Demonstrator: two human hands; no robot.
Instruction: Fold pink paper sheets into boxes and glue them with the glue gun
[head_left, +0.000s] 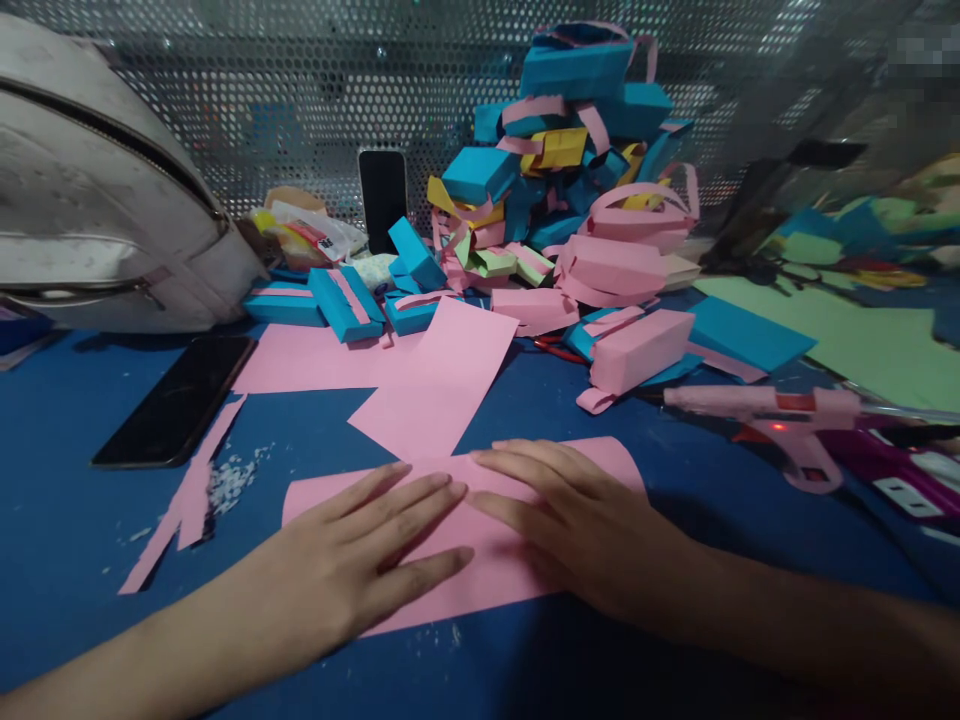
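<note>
A sheet of pink paper (pixel 450 590) lies across the blue table in front of me, its far side curved over as if bent back on itself. My left hand (pixel 367 550) rests on the left half of it, fingers stretched out and palm down. On the right half lies my right hand (pixel 570 520), also flat with fingers extended, the fingertips of both nearly meeting at the middle. Just beyond the hands is a loose pink paper piece (pixel 450 370), overlapping another pink sheet (pixel 300 357).
A phone (pixel 176 400) and pink strips (pixel 191 490) lie left. A pink glue gun (pixel 795 420) with a lit red light sits right. Behind are a heap of folded paper boxes (pixel 577 70), an upright phone (pixel 382 200), a white backpack (pixel 112 200) and green paper (pixel 840 335).
</note>
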